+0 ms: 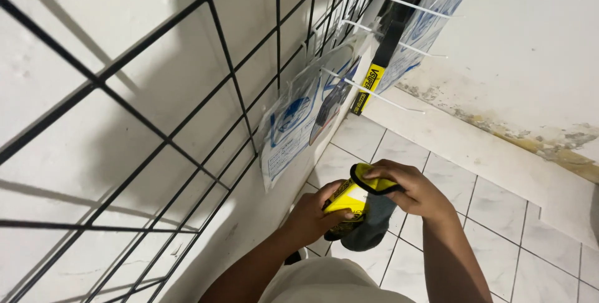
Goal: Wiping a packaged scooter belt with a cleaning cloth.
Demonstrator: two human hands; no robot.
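Head view, lower centre: left hand [314,214] and right hand [412,191] grip a yellow-and-black fabric strap [357,200]; a loosened pinch could drop it onto the white tiled floor [499,216].

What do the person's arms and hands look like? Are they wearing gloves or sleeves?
No gloves and no long sleeves. The left hand and right hand are bare, and both forearms are bare too. No rings, watch or bracelets show. A pale, whitish garment shows at the bottom of the view.

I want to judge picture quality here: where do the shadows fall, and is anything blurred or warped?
Head view: hard light throws the black wire grid shadows onto the white wall; the grid's straight bars bow from lens distortion; both hands, left hand and right hand, and the yellow-and-grey item are sharp.
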